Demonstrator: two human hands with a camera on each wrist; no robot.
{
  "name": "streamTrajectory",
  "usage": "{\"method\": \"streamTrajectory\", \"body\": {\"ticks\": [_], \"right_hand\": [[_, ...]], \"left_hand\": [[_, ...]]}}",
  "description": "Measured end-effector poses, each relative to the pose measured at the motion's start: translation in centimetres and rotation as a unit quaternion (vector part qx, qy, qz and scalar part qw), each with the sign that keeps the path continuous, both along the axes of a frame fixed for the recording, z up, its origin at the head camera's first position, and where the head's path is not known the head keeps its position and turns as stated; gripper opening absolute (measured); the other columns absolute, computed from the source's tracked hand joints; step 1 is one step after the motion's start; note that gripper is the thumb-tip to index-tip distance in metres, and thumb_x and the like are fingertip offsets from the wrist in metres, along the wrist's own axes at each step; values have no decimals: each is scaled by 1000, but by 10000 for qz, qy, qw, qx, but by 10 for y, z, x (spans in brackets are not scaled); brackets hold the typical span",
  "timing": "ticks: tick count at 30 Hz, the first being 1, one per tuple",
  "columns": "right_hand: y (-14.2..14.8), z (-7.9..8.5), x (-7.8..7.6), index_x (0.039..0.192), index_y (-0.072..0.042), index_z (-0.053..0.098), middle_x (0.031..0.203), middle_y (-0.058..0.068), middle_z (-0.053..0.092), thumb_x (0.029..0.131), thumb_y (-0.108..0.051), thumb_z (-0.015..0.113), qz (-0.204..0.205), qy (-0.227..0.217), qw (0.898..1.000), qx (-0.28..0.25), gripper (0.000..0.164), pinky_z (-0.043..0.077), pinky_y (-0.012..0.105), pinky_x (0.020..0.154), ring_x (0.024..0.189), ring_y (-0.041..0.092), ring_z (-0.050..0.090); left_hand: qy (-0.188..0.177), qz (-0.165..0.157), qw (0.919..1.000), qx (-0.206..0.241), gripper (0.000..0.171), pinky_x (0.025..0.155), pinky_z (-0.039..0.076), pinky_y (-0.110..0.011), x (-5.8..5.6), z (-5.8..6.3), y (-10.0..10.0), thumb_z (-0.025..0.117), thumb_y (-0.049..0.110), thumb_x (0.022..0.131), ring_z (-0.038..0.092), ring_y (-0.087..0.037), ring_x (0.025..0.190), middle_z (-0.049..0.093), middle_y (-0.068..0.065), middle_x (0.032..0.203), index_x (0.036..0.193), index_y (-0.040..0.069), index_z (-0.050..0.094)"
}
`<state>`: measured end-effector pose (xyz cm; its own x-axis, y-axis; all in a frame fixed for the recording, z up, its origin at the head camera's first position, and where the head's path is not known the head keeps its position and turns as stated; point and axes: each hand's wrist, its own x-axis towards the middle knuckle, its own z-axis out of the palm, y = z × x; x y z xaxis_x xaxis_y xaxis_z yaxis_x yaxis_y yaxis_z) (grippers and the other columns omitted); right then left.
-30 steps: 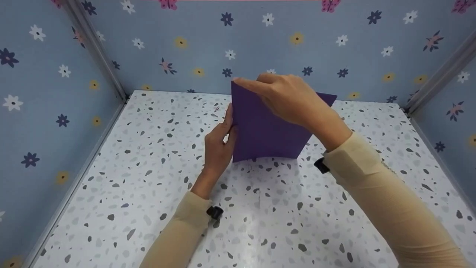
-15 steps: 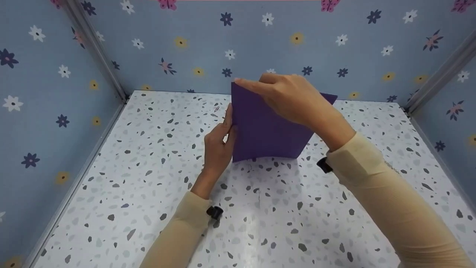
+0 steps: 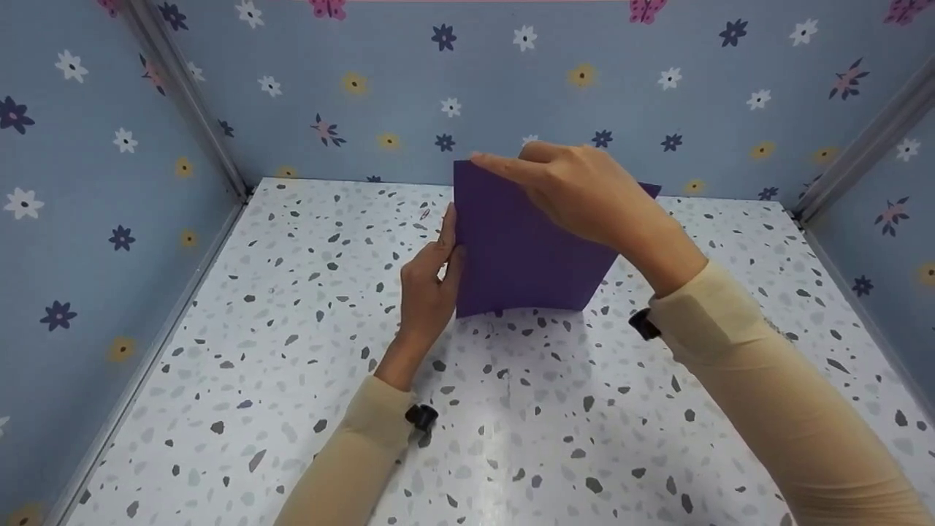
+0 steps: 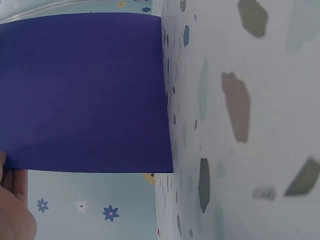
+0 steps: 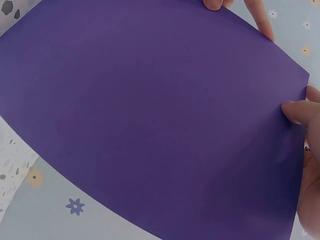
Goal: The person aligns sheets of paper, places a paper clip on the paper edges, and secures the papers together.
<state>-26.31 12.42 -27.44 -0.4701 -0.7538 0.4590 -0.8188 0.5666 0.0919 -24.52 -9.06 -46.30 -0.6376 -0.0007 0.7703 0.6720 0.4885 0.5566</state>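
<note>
A bowed purple sheet of paper [image 3: 529, 274] stands on its lower edge on the speckled tabletop. My left hand [image 3: 426, 288] pinches its left edge, thumb on the near face. Across the top of the sheet reaches my right hand [image 3: 584, 191], its index finger pointing along the top edge near the left corner. In the right wrist view, the right hand [image 5: 309, 127] has its thumb on the face of the paper [image 5: 145, 115] and a finger behind the edge. The left wrist view shows part of the left hand [image 4: 16, 212] beside the paper [image 4: 85, 95].
The white speckled tabletop [image 3: 292, 351] spreads out around the sheet. Blue flowered panels rise behind it [image 3: 511, 58] and at the left [image 3: 80, 190] and right sides, joined by grey corner posts. Each sleeve cuff carries a small black device [image 3: 422, 418].
My right hand has slid slightly to the right along the top edge, away from the left corner. The left hand and the sheet have hardly moved.
</note>
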Motion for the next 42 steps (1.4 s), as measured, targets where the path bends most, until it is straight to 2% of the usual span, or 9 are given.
{"method": "streamTrajectory", "body": {"ticks": [9,17,20,27,31,37,42], "right_hand": [[4,1,0,153,-30,61,93,15,70,111,-6,55,76,85,9999,-33,49,54,41,58,60,28,58],[7,1,0,153,-30,61,90,15,69,110,-5,55,76,84,9999,-49,50,54,41,59,61,27,58],[10,1,0,153,-29,61,90,15,69,110,-4,56,75,91,9999,-67,50,54,41,58,60,27,57],[16,0,0,152,-28,61,86,16,66,108,-2,59,11,117,9999,-74,51,53,41,57,58,27,55],[18,0,0,151,-28,62,87,16,68,107,-1,59,-5,99,9999,-87,52,54,41,58,61,29,59],[23,0,1,152,-28,62,90,16,70,107,-1,59,-86,127,9999,-71,52,54,40,57,60,29,60],[27,0,1,152,-29,61,89,15,69,107,0,58,-150,153,9998,-38,54,52,39,56,59,28,58]], "left_hand": [[-26,-42,10000,22,53,70,51,-37,-1,-1,-1,59,13,110,61,-17,76,73,-10,95,161,5,44],[-42,-53,10000,10,53,67,42,-31,-1,0,-1,60,13,110,51,-16,69,69,-9,87,160,2,44],[-37,-64,10000,-6,53,66,43,-32,-1,1,0,60,12,110,50,-16,68,68,-9,86,159,1,44],[-61,-73,10000,4,53,73,55,-39,0,0,-1,59,13,110,62,-18,77,70,-11,92,159,1,44],[-41,-67,10000,3,53,71,51,-35,-1,0,0,59,13,110,62,-18,76,72,-11,94,159,0,44],[20,-76,10000,-10,53,69,48,-36,-2,-1,0,59,12,110,61,-18,75,74,-11,97,159,-1,44],[28,-57,10000,-48,53,68,44,-33,-2,0,0,59,13,111,54,-17,70,72,-11,94,159,-1,44]]}}
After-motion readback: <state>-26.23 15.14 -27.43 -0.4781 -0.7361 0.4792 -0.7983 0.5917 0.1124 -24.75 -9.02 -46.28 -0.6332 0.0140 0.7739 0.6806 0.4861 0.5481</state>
